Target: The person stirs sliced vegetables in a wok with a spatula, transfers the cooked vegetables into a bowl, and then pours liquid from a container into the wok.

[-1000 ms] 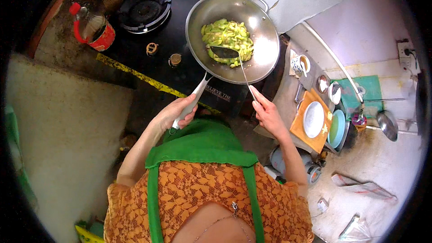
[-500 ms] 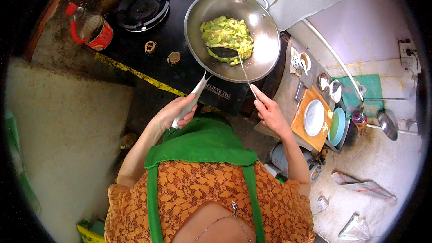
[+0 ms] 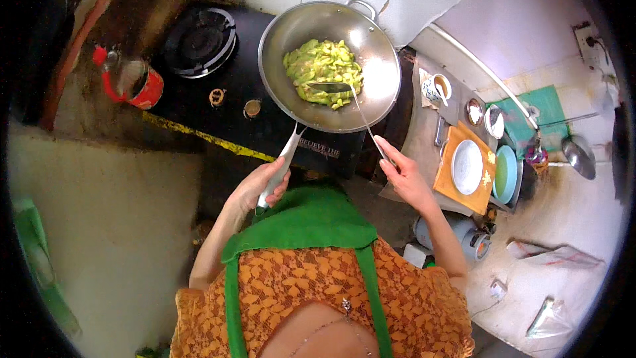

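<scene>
1 wok (image 3: 379,83), hdl (image 3: 289,148) in L grip (image 3: 260,184)

free room between wok handle (image 3: 285,154) and spatula (image 3: 336,87), wok rim (image 3: 329,129) beyond

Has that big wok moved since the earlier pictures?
No, the wok keeps its place relative to the right stove knob; the view itself shifted.
</scene>
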`<state>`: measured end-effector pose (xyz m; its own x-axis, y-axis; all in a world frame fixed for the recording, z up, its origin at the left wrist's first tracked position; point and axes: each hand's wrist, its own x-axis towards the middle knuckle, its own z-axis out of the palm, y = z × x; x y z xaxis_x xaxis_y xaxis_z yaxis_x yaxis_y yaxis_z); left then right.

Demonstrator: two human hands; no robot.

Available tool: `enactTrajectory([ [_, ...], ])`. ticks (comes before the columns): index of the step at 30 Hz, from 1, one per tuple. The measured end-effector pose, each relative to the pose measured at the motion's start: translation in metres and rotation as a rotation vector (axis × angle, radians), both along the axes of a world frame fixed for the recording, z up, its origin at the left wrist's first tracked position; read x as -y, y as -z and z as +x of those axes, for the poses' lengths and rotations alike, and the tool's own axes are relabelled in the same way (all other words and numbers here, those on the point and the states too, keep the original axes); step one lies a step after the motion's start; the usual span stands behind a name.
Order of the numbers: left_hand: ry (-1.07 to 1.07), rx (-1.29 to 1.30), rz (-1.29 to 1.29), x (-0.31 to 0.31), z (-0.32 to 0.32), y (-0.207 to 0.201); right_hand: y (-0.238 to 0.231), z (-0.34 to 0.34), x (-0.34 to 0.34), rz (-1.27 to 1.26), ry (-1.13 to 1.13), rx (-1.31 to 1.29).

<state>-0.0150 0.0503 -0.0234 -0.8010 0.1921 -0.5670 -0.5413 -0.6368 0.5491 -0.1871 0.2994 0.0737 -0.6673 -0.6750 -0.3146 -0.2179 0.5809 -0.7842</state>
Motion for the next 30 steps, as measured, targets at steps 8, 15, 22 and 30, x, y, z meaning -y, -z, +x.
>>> enactTrajectory([
  [8, 0.007, -0.231, 0.21, 0.004, -0.012, 0.019, 0.014, 0.005, -0.019, -0.127, 0.341, 0.166],
  [15, 0.031, -0.257, 0.746, 0.003, -0.025, 0.035, 0.01, -0.006, -0.001, -0.179, 0.374, 0.103],
  [22, 0.024, -0.227, 0.665, 0.003, -0.028, 0.024, 0.002, -0.079, 0.078, -0.055, 0.068, -0.288],
  [30, 0.018, -0.171, 0.569, 0.008, -0.023, 0.005, 0.02, -0.093, 0.136, -0.086, -0.067, -0.211],
])
